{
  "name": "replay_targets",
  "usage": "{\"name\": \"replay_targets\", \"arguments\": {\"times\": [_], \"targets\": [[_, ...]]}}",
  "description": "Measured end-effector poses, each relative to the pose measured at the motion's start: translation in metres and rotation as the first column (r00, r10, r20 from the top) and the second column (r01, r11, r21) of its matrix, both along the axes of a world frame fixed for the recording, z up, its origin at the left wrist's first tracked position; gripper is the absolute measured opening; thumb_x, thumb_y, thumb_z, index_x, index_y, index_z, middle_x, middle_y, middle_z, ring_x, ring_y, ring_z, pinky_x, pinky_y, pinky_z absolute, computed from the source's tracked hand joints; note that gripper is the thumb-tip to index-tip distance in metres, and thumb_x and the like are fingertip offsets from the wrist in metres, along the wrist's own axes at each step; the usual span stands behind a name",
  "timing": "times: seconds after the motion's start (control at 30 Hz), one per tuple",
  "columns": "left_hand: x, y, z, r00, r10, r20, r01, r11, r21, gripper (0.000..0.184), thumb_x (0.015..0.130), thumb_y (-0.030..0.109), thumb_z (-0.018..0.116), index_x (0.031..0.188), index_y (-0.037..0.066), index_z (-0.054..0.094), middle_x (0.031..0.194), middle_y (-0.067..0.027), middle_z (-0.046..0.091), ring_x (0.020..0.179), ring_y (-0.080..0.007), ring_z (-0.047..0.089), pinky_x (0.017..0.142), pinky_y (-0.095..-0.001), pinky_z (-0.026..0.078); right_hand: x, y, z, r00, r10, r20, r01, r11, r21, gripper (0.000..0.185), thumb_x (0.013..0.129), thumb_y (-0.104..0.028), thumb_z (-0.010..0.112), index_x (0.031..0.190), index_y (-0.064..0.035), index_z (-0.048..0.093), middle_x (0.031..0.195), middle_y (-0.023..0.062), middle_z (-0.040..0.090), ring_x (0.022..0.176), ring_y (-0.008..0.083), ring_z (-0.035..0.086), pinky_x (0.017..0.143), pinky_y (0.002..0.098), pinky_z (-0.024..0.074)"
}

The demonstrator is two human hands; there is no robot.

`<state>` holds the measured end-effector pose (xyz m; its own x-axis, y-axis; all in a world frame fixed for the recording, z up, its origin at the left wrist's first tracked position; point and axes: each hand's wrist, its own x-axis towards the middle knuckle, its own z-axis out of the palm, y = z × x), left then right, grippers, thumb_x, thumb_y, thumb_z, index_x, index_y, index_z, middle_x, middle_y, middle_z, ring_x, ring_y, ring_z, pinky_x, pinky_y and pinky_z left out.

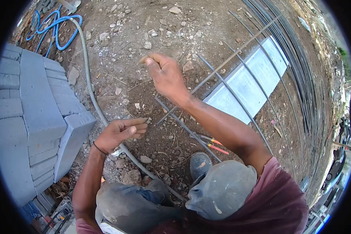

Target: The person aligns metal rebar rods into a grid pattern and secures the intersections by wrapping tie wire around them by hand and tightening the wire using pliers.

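Observation:
My left hand (123, 134) is low at centre-left, its fingers straight and pressed together with the thumb against them. Above it and to the right, my right hand (165, 76) is closed, with thumb and index finger pinched. Anything between the fingers of either hand is too small to make out. A long thin steel bar (230, 58) runs diagonally just right of my right hand, across several other bars (238, 99). Near my boot lies a tool with red and orange handles (218, 147), partly beside a bar.
Grey blocks (43, 97) are stacked at the left. A grey hose (90, 87) curves past my left hand, and a blue hose (58, 19) lies coiled at upper left. A pale slab (247, 84) lies under the bars. More long bars (296, 58) curve along the right.

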<state>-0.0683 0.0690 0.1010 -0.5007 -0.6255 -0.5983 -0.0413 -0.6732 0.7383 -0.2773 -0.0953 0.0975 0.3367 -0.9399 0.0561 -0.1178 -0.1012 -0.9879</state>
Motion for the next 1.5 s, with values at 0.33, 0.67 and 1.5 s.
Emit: {"name": "replay_targets", "arguments": {"times": [0.33, 0.67, 1.5], "targets": [[-0.085, -0.096, 0.109, 0.309, 0.938, -0.158, -0.95, 0.312, -0.007, 0.044, 0.112, 0.03, 0.043, 0.138, -0.004, 0.049, 0.121, -0.0137, 0.064, 0.106, -0.0224, 0.063, 0.097, -0.037, 0.056, -0.084, 0.058, 0.061, 0.909, 0.398, 0.124, -0.408, 0.911, 0.069, 0.028, 0.105, -0.024, 0.06, 0.112, 0.0, 0.072, 0.075, 0.0063, 0.065, 0.061, 0.0129, 0.058, 0.06, 0.0309, 0.0486], [-0.14, -0.099, 0.049, 0.843, 0.382, 0.379, -0.004, 0.709, -0.705, 0.02, 0.111, 0.016, 0.044, 0.123, 0.002, 0.054, 0.078, 0.0016, 0.052, 0.066, -0.0054, 0.044, 0.059, -0.0238, 0.038, -0.201, 0.114, 0.024, 0.841, 0.54, 0.021, -0.457, 0.69, 0.561, 0.042, 0.105, -0.028, 0.059, 0.132, 0.0029, 0.063, 0.09, 0.0218, 0.072, 0.076, 0.0262, 0.069, 0.068, 0.0378, 0.0534], [-0.203, -0.068, 0.01, 1.0, 0.025, 0.003, -0.018, 0.82, -0.572, 0.039, 0.112, 0.029, 0.043, 0.113, -0.001, 0.068, 0.087, -0.0079, 0.072, 0.082, -0.0142, 0.064, 0.08, -0.0338, 0.052, -0.177, 0.028, 0.066, 0.854, -0.445, 0.269, 0.136, 0.691, 0.71, 0.018, 0.105, -0.013, 0.055, 0.092, -0.002, 0.062, 0.063, 0.0, 0.048, 0.049, 0.0118, 0.042, 0.048, 0.0284, 0.0406]]}}
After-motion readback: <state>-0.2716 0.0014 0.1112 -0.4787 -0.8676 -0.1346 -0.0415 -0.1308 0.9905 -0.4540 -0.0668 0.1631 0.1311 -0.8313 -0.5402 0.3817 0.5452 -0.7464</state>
